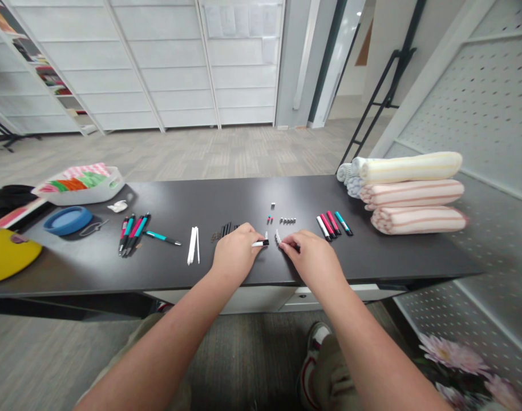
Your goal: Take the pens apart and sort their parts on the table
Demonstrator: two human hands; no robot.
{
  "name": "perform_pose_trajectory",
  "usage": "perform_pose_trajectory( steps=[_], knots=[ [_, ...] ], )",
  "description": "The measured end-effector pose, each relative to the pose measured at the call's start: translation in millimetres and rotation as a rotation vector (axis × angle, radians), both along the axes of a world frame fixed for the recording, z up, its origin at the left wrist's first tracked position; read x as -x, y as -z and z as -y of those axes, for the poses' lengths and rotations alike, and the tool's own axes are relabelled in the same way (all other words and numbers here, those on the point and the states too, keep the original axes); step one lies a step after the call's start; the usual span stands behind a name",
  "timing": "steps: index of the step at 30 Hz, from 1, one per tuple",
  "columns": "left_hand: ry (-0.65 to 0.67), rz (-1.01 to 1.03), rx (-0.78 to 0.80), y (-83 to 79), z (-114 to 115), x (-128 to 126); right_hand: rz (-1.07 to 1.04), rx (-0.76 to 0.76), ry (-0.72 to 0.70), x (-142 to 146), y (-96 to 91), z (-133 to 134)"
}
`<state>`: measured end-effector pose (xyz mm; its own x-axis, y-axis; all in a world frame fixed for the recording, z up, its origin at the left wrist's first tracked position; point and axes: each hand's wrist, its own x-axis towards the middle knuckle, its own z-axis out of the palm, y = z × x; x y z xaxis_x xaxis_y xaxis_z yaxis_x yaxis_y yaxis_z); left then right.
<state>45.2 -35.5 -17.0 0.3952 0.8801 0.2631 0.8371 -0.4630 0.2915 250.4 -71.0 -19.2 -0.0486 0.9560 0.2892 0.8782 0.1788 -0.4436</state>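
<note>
My left hand (pixel 239 251) is closed around a short white pen barrel (pixel 259 244) with a black end. My right hand (pixel 310 257) has its fingers pinched at a short row of small whitish pieces (pixel 278 236); whether one is between the fingertips is too small to tell. Another small whitish piece (pixel 266 234) stands between the hands. Beyond them are a row of small silver pieces (pixel 287 220), two tiny coloured pieces (pixel 270 220) and a lone small piece (pixel 273 205). Left of my left hand lie thin black parts (pixel 226 229), partly hidden, and small springs (pixel 215 236).
White sticks (pixel 193 245), a pile of pens (pixel 133 234) and a single teal pen (pixel 162 237) lie leftward, with a blue round item (pixel 68 220) and a white basket (pixel 85 196). Rightward are coloured pen barrels (pixel 330 224) and rolled striped cloths (pixel 415 191).
</note>
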Motion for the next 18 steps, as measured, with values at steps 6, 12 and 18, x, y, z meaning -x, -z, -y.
perform_pose_trajectory(
  steps=[6,12,18],
  knots=[
    [-0.014,0.021,-0.007,-1.1,-1.7,-2.2,-0.012,-0.019,-0.005,-2.4,1.3,3.8],
    [-0.014,0.072,-0.039,-1.8,5.3,5.8,-0.085,-0.166,-0.054,1.6,-8.7,20.6],
    [0.106,-0.064,-0.077,-4.1,21.5,17.0,-0.167,-0.183,-0.324,23.6,-8.7,31.1]
  ],
)
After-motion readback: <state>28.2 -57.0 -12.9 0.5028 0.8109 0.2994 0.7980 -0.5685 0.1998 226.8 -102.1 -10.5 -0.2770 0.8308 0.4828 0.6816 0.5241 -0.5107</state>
